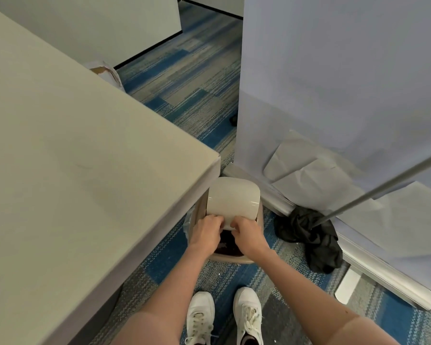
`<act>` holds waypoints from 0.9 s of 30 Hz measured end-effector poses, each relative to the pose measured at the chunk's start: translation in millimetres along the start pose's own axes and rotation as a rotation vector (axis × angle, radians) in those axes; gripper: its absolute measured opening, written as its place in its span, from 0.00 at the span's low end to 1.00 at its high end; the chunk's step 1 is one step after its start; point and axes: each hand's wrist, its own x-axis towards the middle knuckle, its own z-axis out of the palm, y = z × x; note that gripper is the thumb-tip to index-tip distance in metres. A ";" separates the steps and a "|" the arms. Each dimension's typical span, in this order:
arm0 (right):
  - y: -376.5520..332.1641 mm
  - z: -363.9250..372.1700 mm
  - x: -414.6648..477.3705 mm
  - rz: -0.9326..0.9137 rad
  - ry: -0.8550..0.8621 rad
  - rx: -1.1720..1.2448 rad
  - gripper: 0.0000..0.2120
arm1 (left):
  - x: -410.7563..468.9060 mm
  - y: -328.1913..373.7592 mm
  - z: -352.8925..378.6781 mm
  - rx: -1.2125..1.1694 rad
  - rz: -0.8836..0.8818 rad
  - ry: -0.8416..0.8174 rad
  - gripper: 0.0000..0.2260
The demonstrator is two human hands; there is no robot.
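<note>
The left hand (207,234) and right hand (246,236) pinch the near edge of the white lid (234,197), with their fingers curled over it. The lid extends far from the fingertips, over the beige bin (234,260).

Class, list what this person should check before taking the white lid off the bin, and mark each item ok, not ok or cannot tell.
1. Grip: left hand and right hand both pinch the near edge of the lid: ok.
2. Far edge of lid free of the bin: hidden, cannot tell.
3. Room to lift: table corner crowds the left side: not ok.
4. Liner seated: only a scrap shows, cannot tell.
5. Footing: black cloth lies apart from the shoes: ok.
</note>
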 end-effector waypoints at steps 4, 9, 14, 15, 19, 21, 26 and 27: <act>-6.1 -9.1 -7.0 0.016 0.015 0.041 0.12 | -6.5 9.1 -19.6 0.010 -0.023 0.023 0.07; -23.5 -47.5 -31.4 0.039 0.159 0.116 0.11 | -27.7 43.8 -63.5 0.003 -0.045 0.112 0.12; -42.8 -114.6 -83.5 0.067 0.424 0.334 0.11 | -75.9 105.2 -117.3 -0.087 0.014 0.270 0.20; -47.5 -130.0 -97.5 0.052 0.474 0.363 0.10 | -87.9 118.7 -128.5 -0.101 0.039 0.303 0.20; -74.2 -194.3 -152.0 -0.031 0.627 0.446 0.10 | -139.4 167.9 -180.3 -0.252 0.161 0.419 0.19; -95.5 -225.7 -182.8 -0.105 0.691 0.485 0.10 | -170.4 186.5 -214.5 -0.366 0.225 0.498 0.19; -171.0 -271.7 -247.0 -0.298 0.741 0.534 0.11 | -251.5 189.3 -302.3 -0.534 0.267 0.747 0.19; -188.7 -274.6 -258.5 -0.344 0.734 0.551 0.10 | -268.6 182.8 -315.7 -0.548 0.258 0.799 0.18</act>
